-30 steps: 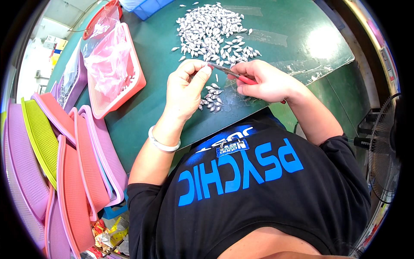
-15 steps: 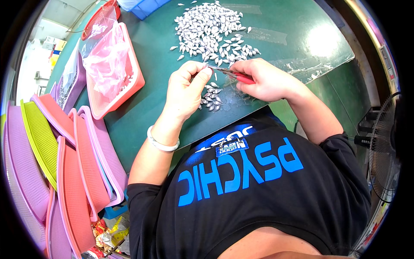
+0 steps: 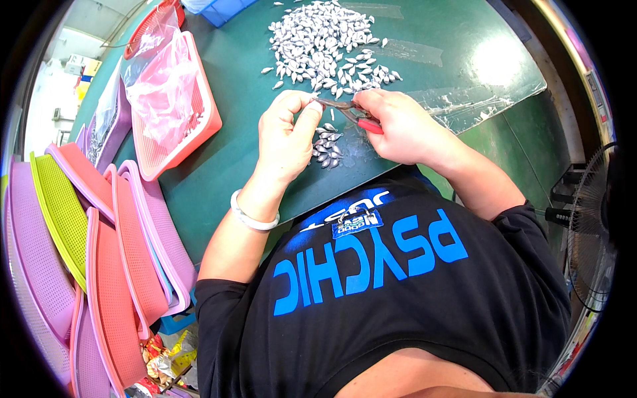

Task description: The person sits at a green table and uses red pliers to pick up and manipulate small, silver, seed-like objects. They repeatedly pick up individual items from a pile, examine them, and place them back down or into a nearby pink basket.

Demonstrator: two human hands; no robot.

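My right hand [image 3: 401, 126] is closed around a pair of red-handled pliers [image 3: 370, 125]. Their metal jaws point left and reach the fingertips of my left hand [image 3: 287, 129]. Thumb and forefinger of that hand are pinched together at the jaw tips; whatever lies between them is too small and covered to make out. Just below the jaws, a small group of silver teardrop-shaped metal pieces [image 3: 328, 148] lies on the green table [image 3: 245, 60]. A much larger pile of similar grey pieces [image 3: 318, 40] spreads beyond both hands.
Left of my hands stands a coral basket [image 3: 211, 123] holding pink plastic bags [image 3: 162, 99]. A purple basket [image 3: 118, 129] and a blue bin [image 3: 225, 10] are farther off. Several stacked colored baskets [image 3: 109, 285] crowd the lower left. A black fan [image 3: 590, 225] stands at right.
The pliers' handles have spread apart, and the lower red handle has swung toward me. My left hand keeps its pinch in nearly the same place.
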